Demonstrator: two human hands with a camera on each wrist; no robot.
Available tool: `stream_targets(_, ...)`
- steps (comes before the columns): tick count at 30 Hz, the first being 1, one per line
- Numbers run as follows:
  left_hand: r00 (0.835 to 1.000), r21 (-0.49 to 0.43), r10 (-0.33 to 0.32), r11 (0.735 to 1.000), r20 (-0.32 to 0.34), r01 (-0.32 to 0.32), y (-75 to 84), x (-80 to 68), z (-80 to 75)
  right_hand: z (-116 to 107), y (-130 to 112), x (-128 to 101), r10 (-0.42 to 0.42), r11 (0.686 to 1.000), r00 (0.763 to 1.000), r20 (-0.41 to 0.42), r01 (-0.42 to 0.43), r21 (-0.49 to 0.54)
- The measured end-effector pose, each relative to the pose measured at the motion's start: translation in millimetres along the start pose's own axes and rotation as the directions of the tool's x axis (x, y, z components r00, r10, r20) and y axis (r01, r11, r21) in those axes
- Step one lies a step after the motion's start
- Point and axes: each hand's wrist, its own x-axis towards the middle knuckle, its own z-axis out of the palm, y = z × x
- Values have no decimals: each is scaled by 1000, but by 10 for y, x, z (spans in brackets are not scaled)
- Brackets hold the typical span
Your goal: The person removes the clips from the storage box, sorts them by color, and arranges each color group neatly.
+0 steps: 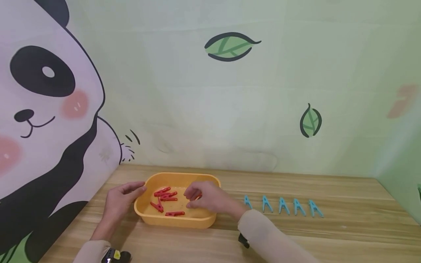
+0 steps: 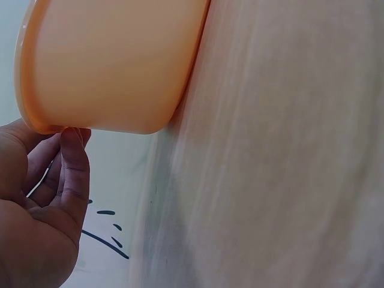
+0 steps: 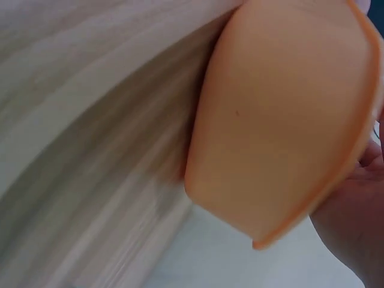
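Note:
An orange plastic tray stands on the wooden table and holds several red clothespins. My left hand rests against the tray's left rim with its fingers relaxed. In the left wrist view the thumb of that left hand touches the rim of the tray. My right hand hovers inside the tray with curled fingers, and a bit of a red clothespin shows between fingers and thumb. The right wrist view shows the tray's outer wall and the edge of the right hand.
Several blue clothespins stand in a row on the table right of the tray. A panda wall closes the left side and a leaf-printed wall the back. Bare wood lies in front of the tray.

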Motion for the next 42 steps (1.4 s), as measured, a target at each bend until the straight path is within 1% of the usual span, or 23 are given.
stream_targets(7, 1000, 11, 3, 1000, -5, -3, -3, -4, 1, 107, -42, 125, 59, 997, 998, 36, -57, -46)
stream_targets(14, 1000, 15, -2, 1000, -6, 2, -15, 1, 10, 226, -37, 223, 111, 992, 988, 106, -105, -66)
stream_targets(18, 1000, 5, 0, 1000, -5, 0, -8, 2, 15, 269, -25, 247, 128, 990, 981, 142, -118, -79)
stream_targets(22, 1000, 0, 7, 1000, -7, -7, 5, -7, 10, 289, -18, 263, 132, 989, 978, 161, -117, -95)
stream_targets(29, 1000, 0, 10, 1000, -6, -10, 10, -21, 0, 315, 0, 289, 132, 984, 979, 157, -111, -139)
stream_targets(35, 1000, 1, 12, 1000, -8, -12, 10, -16, -2, 303, -25, 285, 151, 975, 976, 156, -121, -188)
stream_targets(42, 1000, 1, 19, 1000, -11, -19, 1, -15, -1, 299, -30, 290, 157, 960, 979, 129, -120, -252)
